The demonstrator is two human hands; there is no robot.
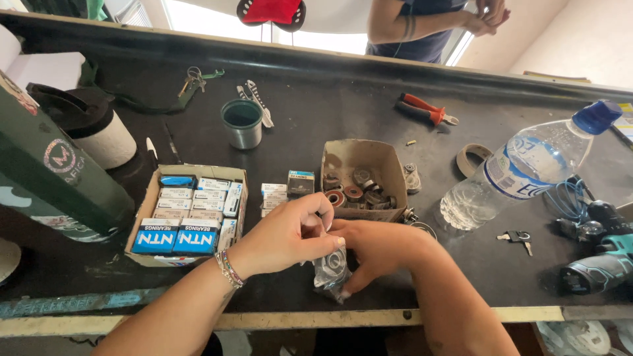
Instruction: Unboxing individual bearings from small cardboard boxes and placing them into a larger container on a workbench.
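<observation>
The left hand [287, 237] and the right hand [376, 254] meet at the near edge of the dark workbench [343, 99], both pinching a small clear plastic packet [331, 270] with a round metal bearing inside. The left fingers grip its top, while the right hand cups it from beside and below; the packet's glare makes the bearing hard to make out. A beaded bracelet [229, 269] sits on the left wrist.

Just beyond the hands stands an open cardboard box of loose bearings [361, 181], its contents jumbled and partly hidden by its walls. To its left lie small boxed bearings [285, 191], then a cardboard tray of blue and white boxes [191, 211]. A plastic water bottle [527, 165] lies tilted on the right, near a key [517, 237] and a cordless drill [597, 267] cut off by the frame. Another person's arms [428, 23] show at the far edge.
</observation>
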